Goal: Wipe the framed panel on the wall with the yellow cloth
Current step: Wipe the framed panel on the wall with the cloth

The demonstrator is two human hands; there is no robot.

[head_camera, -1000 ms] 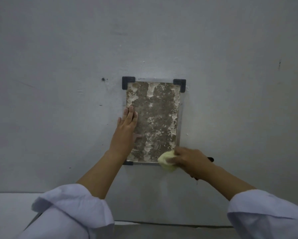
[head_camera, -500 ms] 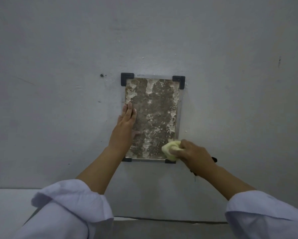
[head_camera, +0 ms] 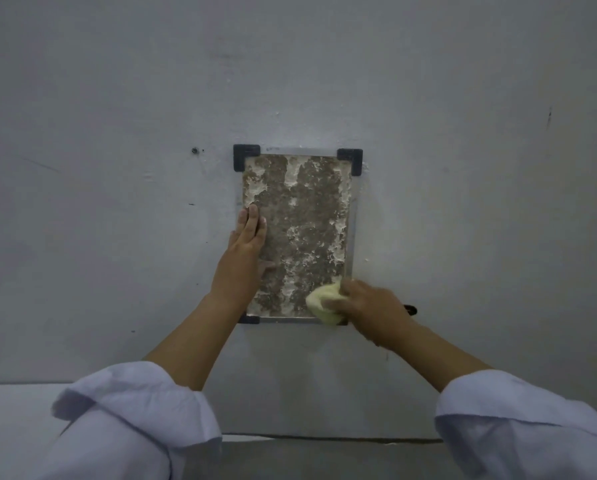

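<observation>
A framed panel [head_camera: 304,230] hangs on the grey wall, brown and mottled with white patches, with black clips at its corners. My left hand [head_camera: 243,258] lies flat against the panel's left edge, fingers together and pointing up. My right hand [head_camera: 369,308] is closed around a bunched yellow cloth [head_camera: 321,303] and presses it on the panel's lower right corner. The cloth and hand hide that corner's clip.
A small screw hole [head_camera: 195,150] marks the wall left of the panel. A dark object [head_camera: 410,309] pokes out behind my right hand. The wall meets a pale ledge [head_camera: 13,410] at lower left, with a dark seam [head_camera: 324,438] below.
The cloth in my right hand went up along the panel's lower right part, then came back down and left to the bottom corner. My left hand stayed flat on the left edge.
</observation>
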